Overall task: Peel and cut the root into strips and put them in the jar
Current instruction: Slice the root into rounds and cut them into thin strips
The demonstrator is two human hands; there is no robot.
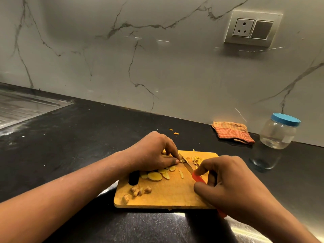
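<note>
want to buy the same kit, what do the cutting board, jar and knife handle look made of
Cutting board: probably wood or bamboo, matte, going by its warm yellow-brown grain. Jar: clear and glossy, glass or plastic, cannot tell which; its blue lid looks plastic. Knife handle: smooth bright red, likely plastic.

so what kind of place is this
Most likely a home kitchen: a dark stone counter with a steel sink drainboard at its left end, a marble-look wall with a socket plate, and a wooden cutting board with sliced root on it.
</note>
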